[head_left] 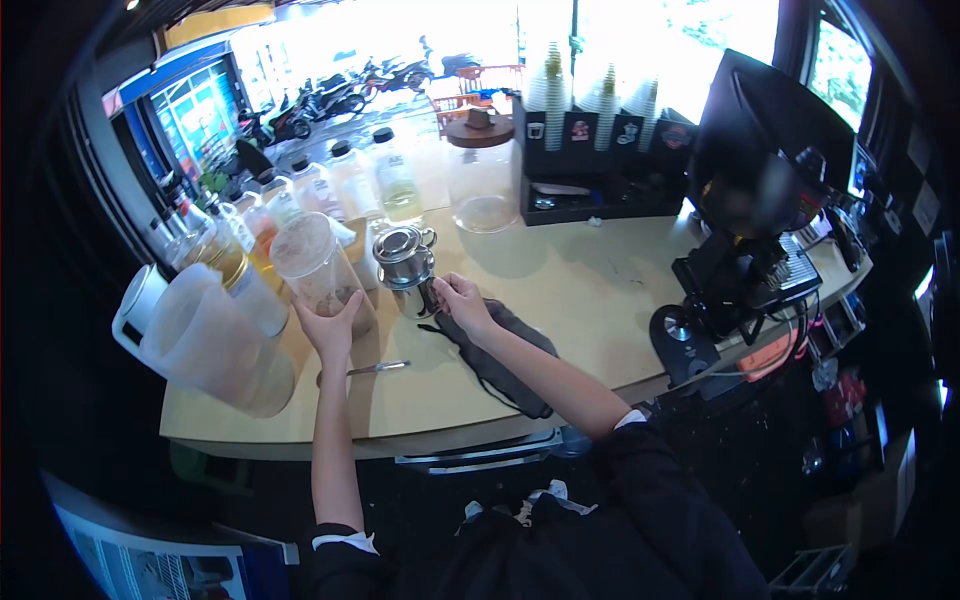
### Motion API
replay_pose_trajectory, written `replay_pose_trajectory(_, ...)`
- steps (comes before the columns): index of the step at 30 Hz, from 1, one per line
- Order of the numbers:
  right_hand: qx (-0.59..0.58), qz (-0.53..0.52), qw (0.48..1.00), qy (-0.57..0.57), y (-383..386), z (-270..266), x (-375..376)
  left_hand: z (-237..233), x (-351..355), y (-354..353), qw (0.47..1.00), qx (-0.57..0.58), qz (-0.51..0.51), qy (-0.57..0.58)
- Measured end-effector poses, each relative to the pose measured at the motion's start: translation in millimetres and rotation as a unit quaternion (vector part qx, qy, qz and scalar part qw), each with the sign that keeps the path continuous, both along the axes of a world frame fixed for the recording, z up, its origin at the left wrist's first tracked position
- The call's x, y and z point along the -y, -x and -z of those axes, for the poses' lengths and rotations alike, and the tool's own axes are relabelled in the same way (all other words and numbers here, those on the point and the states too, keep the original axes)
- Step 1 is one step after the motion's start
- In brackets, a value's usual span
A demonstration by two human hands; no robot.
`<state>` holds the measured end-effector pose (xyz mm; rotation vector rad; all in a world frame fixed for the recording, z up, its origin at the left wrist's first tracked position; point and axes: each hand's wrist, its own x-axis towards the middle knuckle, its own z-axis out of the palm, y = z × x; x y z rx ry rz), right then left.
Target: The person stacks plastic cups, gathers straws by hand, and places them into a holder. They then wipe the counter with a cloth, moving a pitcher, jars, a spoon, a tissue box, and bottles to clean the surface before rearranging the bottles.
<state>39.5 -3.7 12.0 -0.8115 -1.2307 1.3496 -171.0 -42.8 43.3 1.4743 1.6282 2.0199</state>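
Observation:
My left hand is wrapped round the lower part of a tall clear plastic container with a pale round lid. What the container holds shows only faintly, as something brownish near the base. Fingers of my right hand are closed on the handle of a shiny metal cup. On top of that cup sits a lidded metal drip filter. Below the container a spoon lies on the counter. A dark cloth stretches under and beside my right forearm.
At the left stand a frosted pitcher and several bottles. Behind the cup is a big jar with a brown lid. A black cup rack stands at the back, a black machine at the right. The counter's front edge runs close to me.

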Motion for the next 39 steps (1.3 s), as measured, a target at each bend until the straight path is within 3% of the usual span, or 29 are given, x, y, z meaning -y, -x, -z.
replay_pose_trajectory(3, 0.021, 0.051, 0.998, -0.014, -42, -5, 4, -12, -3, -36, 0.999, -0.044, 0.013, -0.028)
replay_pose_trajectory(6, -0.03, 0.073, 0.997, 0.002, -93, -13, 2, -25, -15, -88, 0.994, -0.003, 0.109, -0.031)
replay_pose_trajectory(8, 0.053, 0.146, 0.986, -0.066, -133, -14, -2, -31, -23, -129, 0.991, -0.023, 0.132, -0.018)
replay_pose_trajectory(9, 0.059, 0.144, 0.986, -0.066, -152, -12, -4, -29, -29, -148, 0.991, -0.018, 0.131, -0.018)
replay_pose_trajectory(11, 0.084, 0.24, 0.959, -0.127, -187, -5, -10, -18, -47, -183, 0.982, -0.053, 0.183, 0.002)
replay_pose_trajectory(15, 0.11, 0.31, 0.941, -0.078, -248, -3, -6, -13, -65, -257, 0.97, -0.014, 0.243, 0.026)
replay_pose_trajectory(20, 0.108, 0.47, 0.874, -0.057, -280, 8, -15, -18, -82, -320, 0.96, -0.069, 0.256, 0.089)
replay_pose_trajectory(25, 0.103, 0.545, 0.829, -0.065, -282, 0, -17, -21, -102, -358, 0.963, -0.096, 0.242, 0.073)
replay_pose_trajectory(27, 0.114, 0.572, 0.812, -0.012, -286, -1, -21, -21, -112, -370, 0.964, -0.106, 0.236, 0.055)
replay_pose_trajectory(34, 0.087, 0.515, 0.852, -0.03, -311, 26, -45, -19, -126, -389, 0.942, -0.076, 0.321, 0.067)
replay_pose_trajectory(36, 0.283, 0.585, 0.759, -0.048, -305, 21, -28, -19, -118, -380, 0.936, -0.078, 0.33, 0.09)
replay_pose_trajectory(37, 0.283, 0.577, 0.764, -0.053, -296, 13, -23, -18, -111, -371, 0.926, -0.11, 0.336, 0.128)
replay_pose_trajectory(39, 0.062, 0.59, 0.792, -0.147, -272, -1, -10, -12, -90, -343, 0.919, -0.14, 0.328, 0.168)
